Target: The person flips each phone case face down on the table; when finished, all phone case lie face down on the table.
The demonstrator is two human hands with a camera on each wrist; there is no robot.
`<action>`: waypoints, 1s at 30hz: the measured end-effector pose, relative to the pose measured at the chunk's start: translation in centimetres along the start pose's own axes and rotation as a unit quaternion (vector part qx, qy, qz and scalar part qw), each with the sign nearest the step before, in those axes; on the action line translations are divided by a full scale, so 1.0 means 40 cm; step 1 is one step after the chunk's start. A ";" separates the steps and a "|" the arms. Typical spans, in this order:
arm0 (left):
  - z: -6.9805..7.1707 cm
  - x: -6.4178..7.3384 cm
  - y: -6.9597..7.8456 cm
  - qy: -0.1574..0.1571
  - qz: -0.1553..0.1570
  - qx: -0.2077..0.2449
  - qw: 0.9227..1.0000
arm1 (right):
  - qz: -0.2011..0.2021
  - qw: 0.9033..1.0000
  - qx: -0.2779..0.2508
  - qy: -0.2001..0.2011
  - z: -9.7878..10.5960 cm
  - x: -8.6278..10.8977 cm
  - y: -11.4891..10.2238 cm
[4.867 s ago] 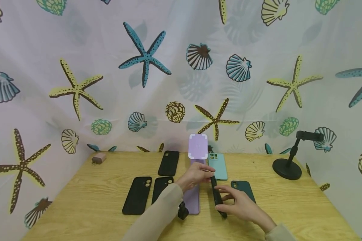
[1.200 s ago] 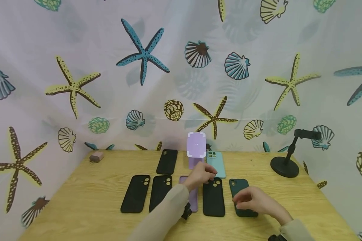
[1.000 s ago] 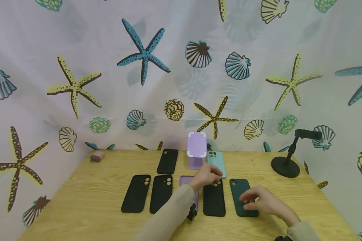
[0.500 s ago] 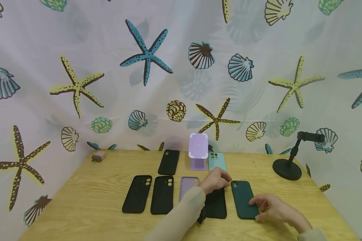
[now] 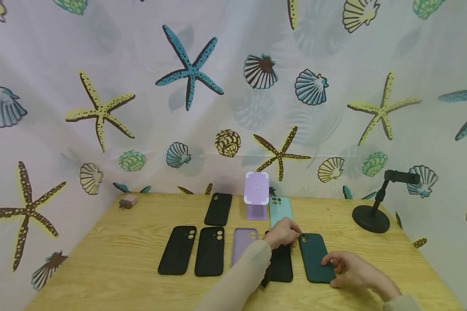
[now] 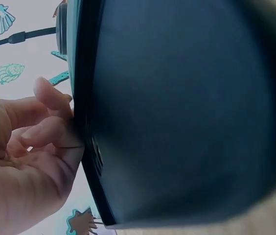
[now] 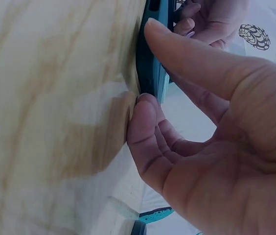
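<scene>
Both hands are sitting farther right than a second ago: from my post I am seeing the left hand (image 5: 283, 232) keeping its fingers close together at the dark green phone case's (image 5: 315, 261) far left corner, while the black phone case (image 5: 281, 265) is lying beneath that hand and the light blue case (image 5: 281, 208) is lying just beyond it. At the near end of the dark green one, the right hand's (image 5: 348, 270) fingertips are touching it, standing apart; whether either hand is gripping, I'm not managing to tell.
</scene>
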State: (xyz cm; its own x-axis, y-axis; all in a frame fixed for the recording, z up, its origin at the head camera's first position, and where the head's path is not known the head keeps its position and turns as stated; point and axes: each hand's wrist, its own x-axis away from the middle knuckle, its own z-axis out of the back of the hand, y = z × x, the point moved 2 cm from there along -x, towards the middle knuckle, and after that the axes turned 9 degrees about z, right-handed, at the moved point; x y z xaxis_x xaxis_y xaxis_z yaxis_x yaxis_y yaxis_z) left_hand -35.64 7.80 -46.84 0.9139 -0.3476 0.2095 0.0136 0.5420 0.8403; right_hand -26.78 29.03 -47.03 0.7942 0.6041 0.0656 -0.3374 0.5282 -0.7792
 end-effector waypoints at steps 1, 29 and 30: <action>0.000 -0.001 0.002 -0.004 0.001 -0.004 1.000 | 0.003 1.000 0.004 -0.001 0.001 0.000 -0.001; 0.021 0.001 0.012 0.024 -0.013 0.085 0.996 | 0.002 1.000 0.013 0.016 -0.007 0.005 0.000; 0.021 0.000 0.011 0.022 -0.011 0.097 0.995 | 0.004 1.000 0.008 0.018 -0.007 0.005 0.000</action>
State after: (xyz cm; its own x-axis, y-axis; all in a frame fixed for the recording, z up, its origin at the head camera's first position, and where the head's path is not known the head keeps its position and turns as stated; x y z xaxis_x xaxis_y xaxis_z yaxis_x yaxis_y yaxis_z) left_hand -35.98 7.38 -46.04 0.9309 -0.3219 0.1724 -0.0413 0.3761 0.9257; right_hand -26.47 28.98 -47.20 0.8088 0.5869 0.0372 -0.3515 0.5331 -0.7696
